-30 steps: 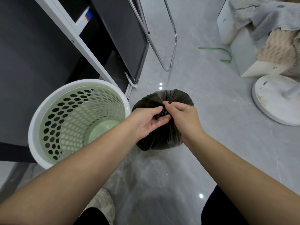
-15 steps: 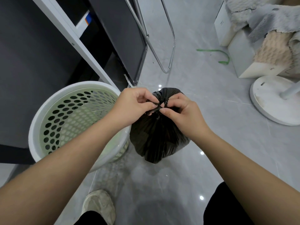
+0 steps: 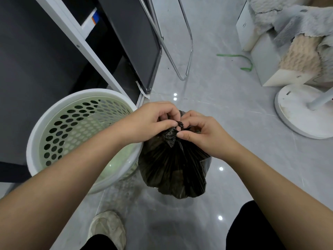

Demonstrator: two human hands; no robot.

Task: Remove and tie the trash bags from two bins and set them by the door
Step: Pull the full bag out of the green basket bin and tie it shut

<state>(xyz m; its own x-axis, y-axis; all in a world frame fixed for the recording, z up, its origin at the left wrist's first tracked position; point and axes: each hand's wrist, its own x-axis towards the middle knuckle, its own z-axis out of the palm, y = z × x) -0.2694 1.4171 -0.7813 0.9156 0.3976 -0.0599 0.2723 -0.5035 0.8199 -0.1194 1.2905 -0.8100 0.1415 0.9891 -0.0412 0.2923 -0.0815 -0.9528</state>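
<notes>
Head view: knot forming at the neck of the black trash bag (image 3: 173,165), right beside the bin (image 3: 36,141).

A second ago the bag sat lower, with its gathered top bunched under my fingers; now I have it lifted, hanging against the bin's near-right rim, and the neck is twisted into a tight nub above the bin's rim. My left hand (image 3: 149,121) is closed, pinching the twisted plastic from the bin side; my right hand (image 3: 203,136) is closed too, thumb and forefinger pulling a loose end on the side away from the bin. The bin itself stands unlined, so this bag is out. I judge the tie nearly cinched; carrying it to the door, which I cannot see, comes after.
</notes>
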